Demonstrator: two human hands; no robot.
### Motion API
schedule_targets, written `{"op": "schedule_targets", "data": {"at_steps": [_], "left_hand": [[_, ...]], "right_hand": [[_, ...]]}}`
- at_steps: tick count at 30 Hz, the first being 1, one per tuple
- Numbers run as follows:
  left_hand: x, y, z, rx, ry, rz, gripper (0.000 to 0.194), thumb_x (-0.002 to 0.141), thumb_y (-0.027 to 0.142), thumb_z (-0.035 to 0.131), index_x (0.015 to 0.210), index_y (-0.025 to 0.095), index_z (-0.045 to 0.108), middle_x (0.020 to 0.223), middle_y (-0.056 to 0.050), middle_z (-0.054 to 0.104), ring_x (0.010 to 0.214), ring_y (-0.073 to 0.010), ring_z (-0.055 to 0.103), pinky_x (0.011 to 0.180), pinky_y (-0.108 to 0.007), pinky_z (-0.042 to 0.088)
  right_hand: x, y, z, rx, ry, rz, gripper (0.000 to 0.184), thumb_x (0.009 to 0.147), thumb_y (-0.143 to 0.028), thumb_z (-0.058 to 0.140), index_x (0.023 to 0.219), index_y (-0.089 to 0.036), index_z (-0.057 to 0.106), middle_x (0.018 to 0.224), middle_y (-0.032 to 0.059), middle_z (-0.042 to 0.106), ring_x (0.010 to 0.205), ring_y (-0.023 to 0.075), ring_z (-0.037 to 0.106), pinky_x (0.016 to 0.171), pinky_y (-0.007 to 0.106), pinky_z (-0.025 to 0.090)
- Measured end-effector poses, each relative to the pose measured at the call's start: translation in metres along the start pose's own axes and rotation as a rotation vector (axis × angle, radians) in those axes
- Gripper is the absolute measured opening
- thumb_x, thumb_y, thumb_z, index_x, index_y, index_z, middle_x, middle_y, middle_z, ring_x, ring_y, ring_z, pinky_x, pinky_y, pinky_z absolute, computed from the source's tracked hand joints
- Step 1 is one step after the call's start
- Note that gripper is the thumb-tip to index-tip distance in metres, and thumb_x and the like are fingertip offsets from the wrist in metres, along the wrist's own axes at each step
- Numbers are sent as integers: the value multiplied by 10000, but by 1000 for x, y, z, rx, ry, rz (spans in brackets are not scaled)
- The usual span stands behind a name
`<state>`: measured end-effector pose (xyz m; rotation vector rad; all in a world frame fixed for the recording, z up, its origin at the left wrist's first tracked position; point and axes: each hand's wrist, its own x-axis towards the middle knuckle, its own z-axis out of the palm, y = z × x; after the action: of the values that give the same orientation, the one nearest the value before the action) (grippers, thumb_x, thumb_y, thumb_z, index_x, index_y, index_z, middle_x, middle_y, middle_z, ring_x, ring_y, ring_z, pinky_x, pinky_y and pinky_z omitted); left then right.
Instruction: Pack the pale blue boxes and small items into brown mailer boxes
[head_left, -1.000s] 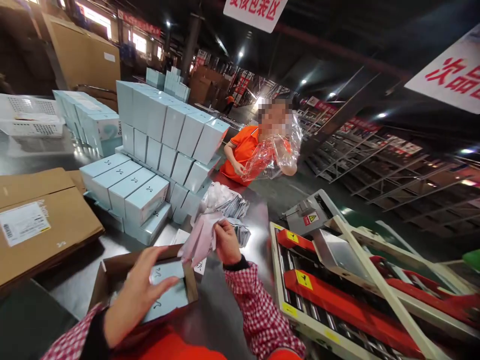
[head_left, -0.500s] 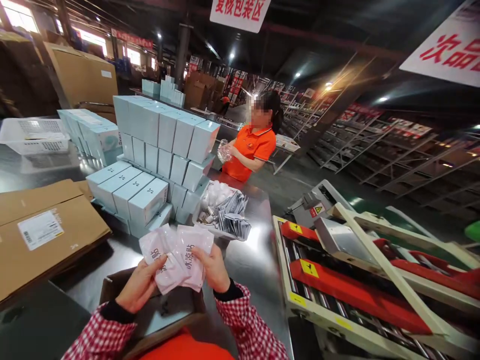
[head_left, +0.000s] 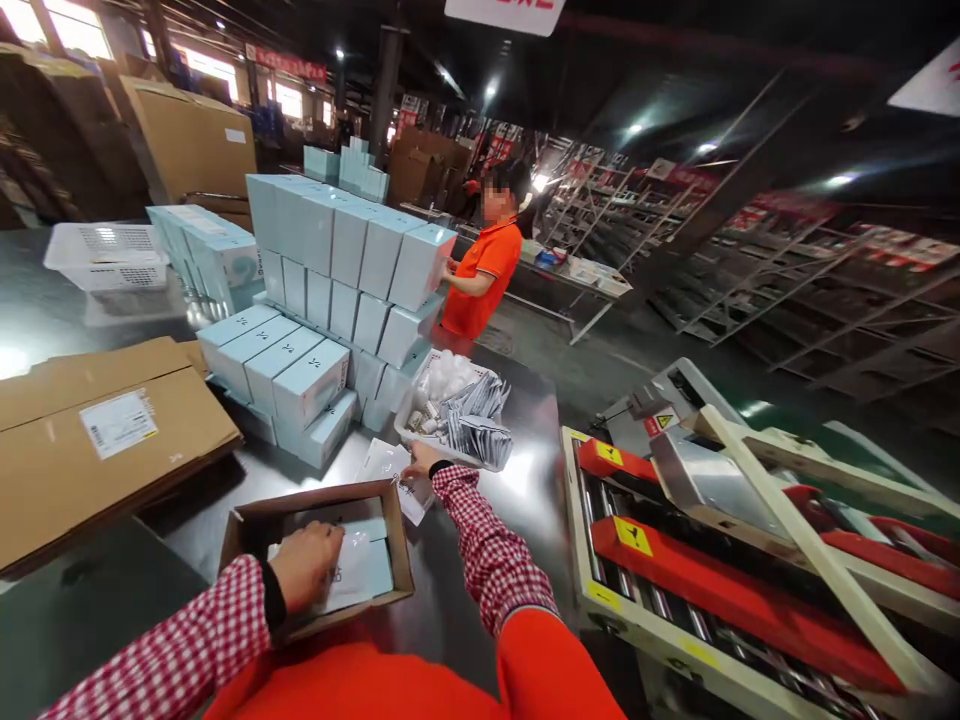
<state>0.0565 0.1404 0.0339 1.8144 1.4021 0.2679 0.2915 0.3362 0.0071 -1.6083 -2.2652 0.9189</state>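
My left hand (head_left: 306, 566) is down inside a small open cardboard carton (head_left: 403, 552) at the near table edge. Its fingers are curled on a pale packet (head_left: 352, 572) that lies over a light-blue box in the carton. My right hand (head_left: 421, 461) reaches forward past the carton. It is closed on a small pile of white packets (head_left: 384, 463) lying on the steel table (head_left: 525, 480), just in front of a white tray of sachets (head_left: 471, 425). Both sleeves are red-and-white check.
A tall stack of light-blue boxes (head_left: 339, 262) stands beyond the carton, lower rows (head_left: 292, 370) in front. Flattened cardboard (head_left: 112, 440) lies left, a white basket (head_left: 105, 256) behind. A roller machine with red bars (head_left: 712, 570) is right. A person in orange (head_left: 480, 278) touches the stack.
Both hands held pale packets up together half a second ago. Now my left hand has gone down into the carton with one, and my right hand has reached out to the pile on the table.
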Motion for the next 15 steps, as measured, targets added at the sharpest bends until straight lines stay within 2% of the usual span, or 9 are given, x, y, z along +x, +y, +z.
{"op": "schedule_targets", "data": {"at_steps": [3, 4, 5, 6, 7, 9, 10, 13, 15], "left_hand": [[-40, -12, 4, 126, 234, 49, 729, 677, 69, 625, 1390, 123, 481, 1488, -185, 443, 1410, -334, 336, 1186, -517, 185], [-60, -23, 8, 175, 365, 57, 677, 764, 187, 624, 1417, 147, 449, 1490, -167, 439, 1402, -323, 350, 1183, -507, 219], [-81, -37, 14, 224, 579, 28, 643, 834, 349, 600, 1419, 139, 436, 1432, -187, 481, 1334, -339, 431, 1135, -517, 320], [-100, -52, 23, 259, 771, -60, 726, 826, 501, 598, 1413, 109, 428, 1355, -222, 516, 1258, -385, 485, 1054, -552, 410], [-117, -67, 35, 262, 853, -137, 853, 778, 635, 598, 1414, 95, 417, 1280, -233, 539, 1183, -412, 531, 971, -559, 477], [-139, -92, 62, 144, 831, -76, 919, 763, 736, 532, 1431, 121, 390, 1209, -204, 561, 1091, -381, 595, 867, -482, 555], [-144, -101, 75, 84, 834, -71, 914, 784, 736, 498, 1462, 143, 343, 1232, -197, 545, 1108, -368, 593, 866, -457, 561], [-142, -113, 97, 0, 756, -11, 830, 845, 661, 475, 1506, 197, 285, 1320, -178, 527, 1184, -330, 578, 915, -415, 551], [-135, -113, 93, 47, 608, 61, 680, 867, 575, 510, 1449, 234, 424, 1332, -153, 579, 1197, -308, 589, 935, -392, 547]], "right_hand": [[-14, 1, 8, 112, 26, -24, 544, 734, -309, 731, 1235, -155, 587, 1340, 186, 566, 1287, 297, 492, 1071, 487, 387], [-25, 3, 11, 186, -9, -54, 557, 775, -358, 690, 1280, -162, 561, 1369, 178, 546, 1306, 279, 479, 1070, 464, 390], [-38, 4, 14, 291, -81, -91, 592, 784, -422, 673, 1303, -165, 548, 1371, 168, 547, 1299, 267, 492, 1048, 443, 411], [-51, 5, 19, 413, -180, -130, 657, 753, -500, 688, 1301, -164, 554, 1344, 157, 570, 1267, 267, 525, 1010, 429, 442], [-64, 5, 26, 539, -282, -162, 737, 692, -581, 713, 1280, -161, 569, 1295, 147, 604, 1220, 273, 563, 970, 426, 467], [-84, -1, 45, 744, -414, -191, 852, 559, -684, 753, 1213, -160, 602, 1182, 128, 657, 1126, 290, 615, 926, 444, 491], [-91, -7, 56, 799, -398, -179, 856, 515, -684, 778, 1176, -167, 610, 1133, 116, 671, 1084, 293, 630, 920, 456, 498], [-102, -30, 92, 839, -105, -103, 799, 523, -513, 859, 1193, -211, 544, 1189, 93, 640, 1117, 269, 597, 1011, 460, 459], [-108, -41, 110, 788, 88, -62, 849, 505, -387, 892, 1234, -216, 491, 1262, 95, 596, 1181, 266, 552, 1086, 461, 400]]}}
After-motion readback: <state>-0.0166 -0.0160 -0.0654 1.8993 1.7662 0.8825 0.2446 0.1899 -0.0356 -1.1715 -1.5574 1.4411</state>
